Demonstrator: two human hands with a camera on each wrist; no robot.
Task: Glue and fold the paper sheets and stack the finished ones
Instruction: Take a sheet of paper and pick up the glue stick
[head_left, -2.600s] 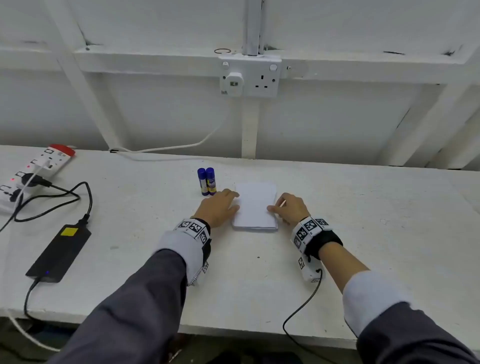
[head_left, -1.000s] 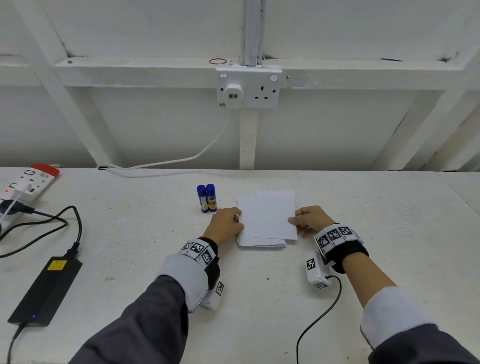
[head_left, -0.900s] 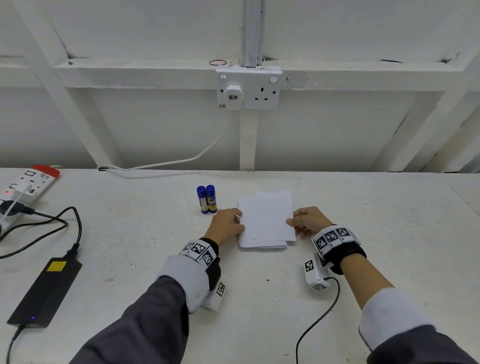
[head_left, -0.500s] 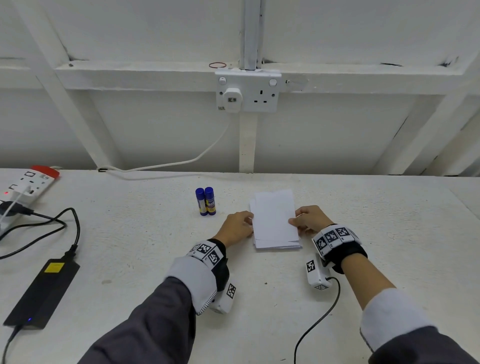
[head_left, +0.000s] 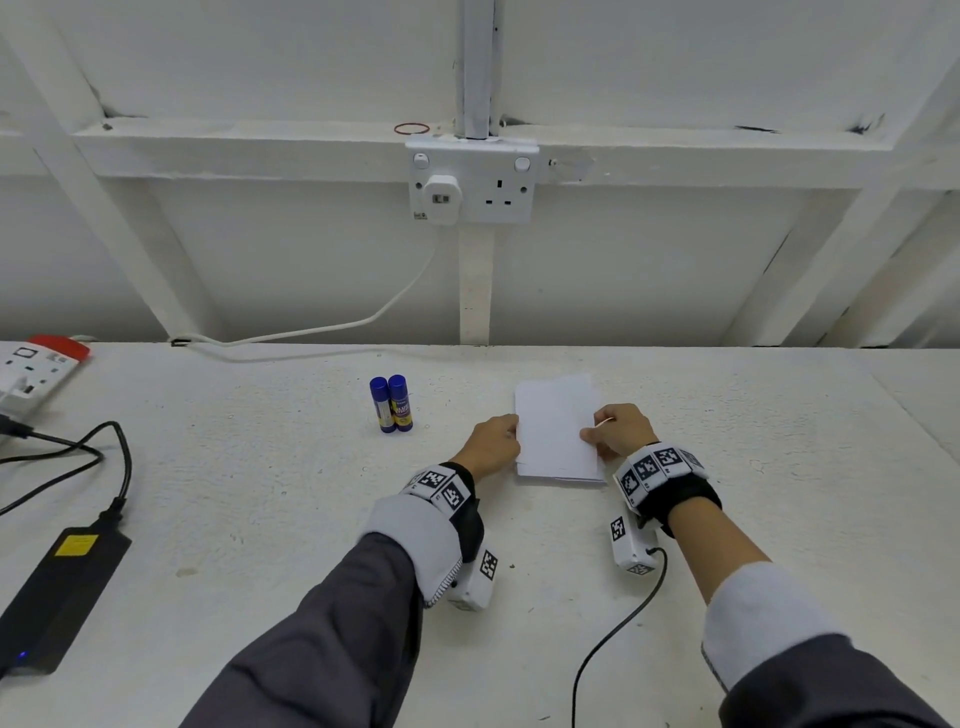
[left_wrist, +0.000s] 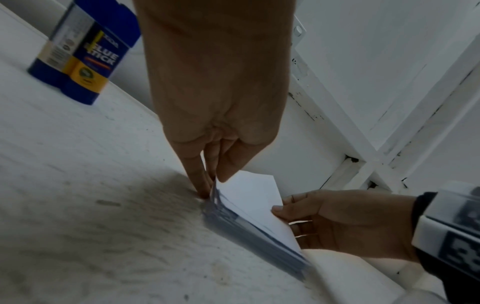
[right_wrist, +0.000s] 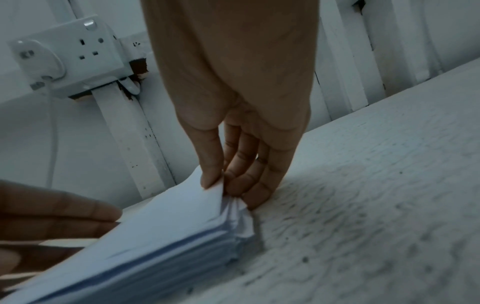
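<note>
Paper stack (head_left: 557, 431) lying flat on the white table (head_left: 260, 493), squared between both hands, right of the two glue sticks (head_left: 390, 404) standing upright and apart from it.

Left hand (head_left: 493, 441) bracing the left edge: in the left wrist view, index tip down on the table against the stack's side, thumb resting on the top sheet (left_wrist: 249, 193), fingers fairly straight, not clenched.

Right hand (head_left: 618, 434) working the opposite edge: thumb (right_wrist: 211, 164) on top, curled fingers tucked under, pinching up the top sheet's edge, with a few lower edges crumpling beside them.

Judging the step as peeling a single sheet free for gluing. Doing it well probably means:
- keeping the left hand pressing lightly so the stack is not sliding;
- rolling the thumb to separate only one sheet, not several;
- lifting slowly, avoiding creases at the edge;
- laying the sheet on bare table near the glue.
</note>
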